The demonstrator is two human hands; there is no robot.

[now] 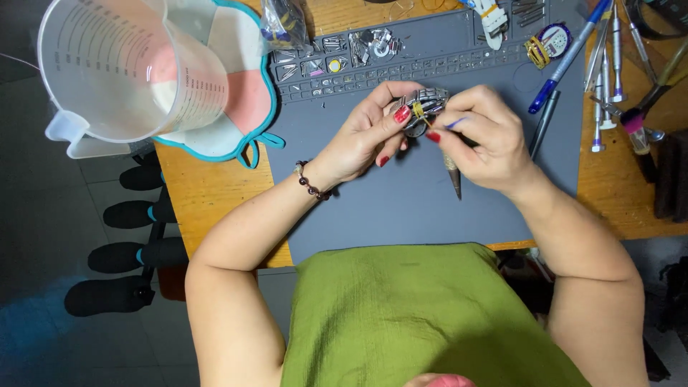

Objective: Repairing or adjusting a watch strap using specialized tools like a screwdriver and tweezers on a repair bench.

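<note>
The silver metal wristwatch with link band (423, 109) sits pinched in the left hand (369, 136), just left of the right hand (481, 137), which clasps a slim pointed tool (453, 172), seemingly angled downward.

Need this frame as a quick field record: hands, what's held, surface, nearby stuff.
left hand: grips a metal-link wristwatch, thumb on top
right hand: pinches a thin tool with a dark tapered handle, tip at the watch
surface: grey rubber work mat on a wooden table
nearby: clear plastic measuring jug at left; blue pen and small screwdrivers at right
</note>
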